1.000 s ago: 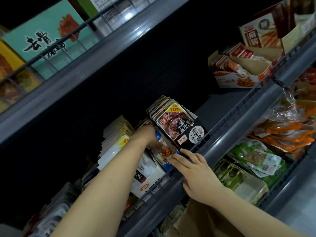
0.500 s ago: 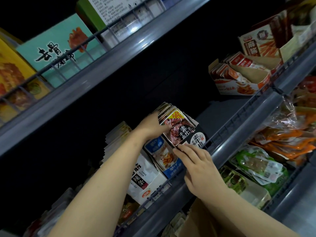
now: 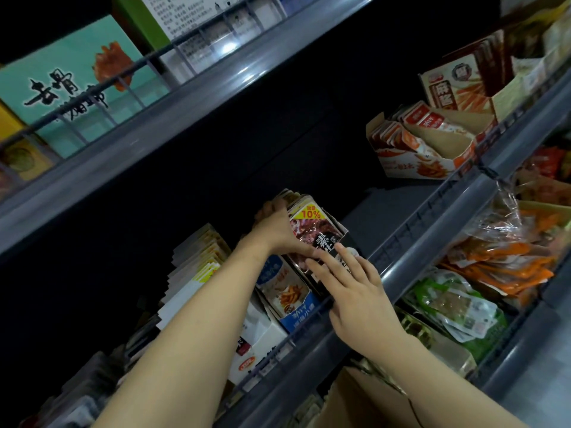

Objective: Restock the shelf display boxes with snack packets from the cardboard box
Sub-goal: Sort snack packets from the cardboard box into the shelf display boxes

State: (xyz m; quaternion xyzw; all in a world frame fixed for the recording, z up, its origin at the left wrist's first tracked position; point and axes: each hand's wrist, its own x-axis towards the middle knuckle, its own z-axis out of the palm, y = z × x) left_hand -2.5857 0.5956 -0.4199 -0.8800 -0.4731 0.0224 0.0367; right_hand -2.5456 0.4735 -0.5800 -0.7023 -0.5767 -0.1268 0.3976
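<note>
The left hand (image 3: 279,233) grasps the stack of glossy dark meat-print snack packets (image 3: 312,230) seated in the black display box (image 3: 346,257) at the grey shelf's front rail (image 3: 411,251), the right hand (image 3: 352,282) presses flat-fingered on it, and that box looks full, while the brown cardboard box (image 3: 355,400) below suggests more remains.

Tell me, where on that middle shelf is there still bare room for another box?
Bare shelf shows between the black display box the hands are at and the red-and-white box farther right. Left of the black box it is crowded: blue packets and white boxes sit tightly together.

Packets (image 3: 312,223) in box (image 3: 346,234); shelf (image 3: 411,254) beneath
</note>
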